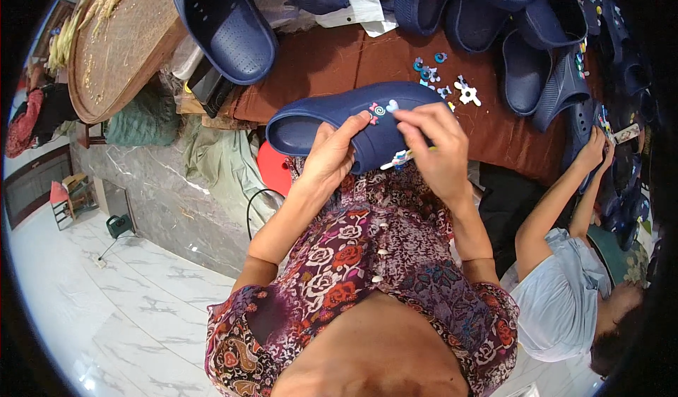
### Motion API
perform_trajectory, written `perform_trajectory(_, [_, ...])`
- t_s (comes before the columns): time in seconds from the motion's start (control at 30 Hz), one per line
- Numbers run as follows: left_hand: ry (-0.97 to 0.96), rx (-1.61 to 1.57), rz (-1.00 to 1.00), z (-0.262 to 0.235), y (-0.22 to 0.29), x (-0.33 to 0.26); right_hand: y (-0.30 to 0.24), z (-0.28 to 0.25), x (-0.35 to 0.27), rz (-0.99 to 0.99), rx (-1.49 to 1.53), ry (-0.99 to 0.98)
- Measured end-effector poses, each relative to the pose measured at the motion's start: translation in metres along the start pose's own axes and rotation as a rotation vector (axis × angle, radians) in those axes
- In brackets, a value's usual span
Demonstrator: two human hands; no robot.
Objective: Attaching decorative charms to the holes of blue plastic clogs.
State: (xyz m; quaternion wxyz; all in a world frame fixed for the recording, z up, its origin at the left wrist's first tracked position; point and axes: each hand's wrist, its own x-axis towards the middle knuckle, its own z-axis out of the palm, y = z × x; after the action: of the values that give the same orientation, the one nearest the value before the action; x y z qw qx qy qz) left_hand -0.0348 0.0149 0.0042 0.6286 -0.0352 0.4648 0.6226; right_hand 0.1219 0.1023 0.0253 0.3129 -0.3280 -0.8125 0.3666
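Observation:
A navy blue clog point(321, 111) lies across the front of the brown-covered table, its open heel to the left. My left hand point(332, 150) grips its near side, the thumb resting on the upper beside a candy-shaped charm point(379, 112) in pink and green. Over the toe end, my right hand point(436, 139) is closed in a pinch at a pale blue heart-shaped charm point(393, 105); whether the charm sits in a hole of the clog is hard to see. Below that hand, a white and blue charm point(400, 160) shows at the clog's near edge.
Loose charms point(427, 72) and a white flower-like piece point(467, 92) lie on the brown cloth point(318, 62). More navy clogs point(236, 33) crowd the back and right. A round woven tray point(116, 51) leans at the left. Another person point(565, 284) works at the right.

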Motion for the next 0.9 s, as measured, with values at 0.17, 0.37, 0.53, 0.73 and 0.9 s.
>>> perform_trajectory(0.17, [0.047,0.044,0.012,0.004,-0.001,0.0,0.018,-0.021,-0.012,0.131,-0.01,0.117])
perform_trajectory(0.37, [0.065,0.003,-0.056,0.001,0.003,0.003,0.034,-0.022,-0.039,0.18,-0.097,0.294])
perform_trajectory(0.53, [0.004,-0.21,-0.097,-0.003,0.012,0.002,0.032,-0.017,-0.055,0.254,-0.067,0.334])
perform_trajectory(0.73, [-0.034,-0.293,-0.061,-0.007,0.02,-0.006,0.016,0.002,-0.056,0.151,-0.048,0.274])
perform_trajectory(0.9, [-0.035,-0.337,-0.08,-0.006,0.015,-0.001,0.006,0.027,-0.043,0.135,0.007,0.174])
